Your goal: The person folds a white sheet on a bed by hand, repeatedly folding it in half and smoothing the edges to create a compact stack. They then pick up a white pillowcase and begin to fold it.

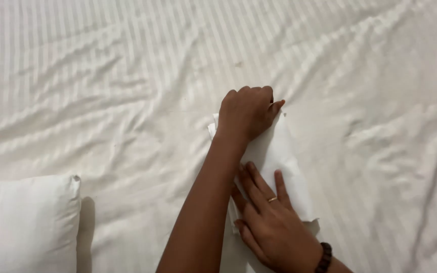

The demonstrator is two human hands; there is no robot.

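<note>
Right hand flat, left hand clenching folded cloth

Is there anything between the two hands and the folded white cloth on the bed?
Nothing visible. The left hand presses the far end of the folded white cloth, and the right hand lies flat on its near end. Both touch it directly on the striped white sheet.

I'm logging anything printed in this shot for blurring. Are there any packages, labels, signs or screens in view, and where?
None in view: no package, label, sign or screen.
Only plain cloth shows: a folded white cloth under the left hand and right hand, on a white striped sheet.
A white pillow lies at the lower left, unmarked.
</note>
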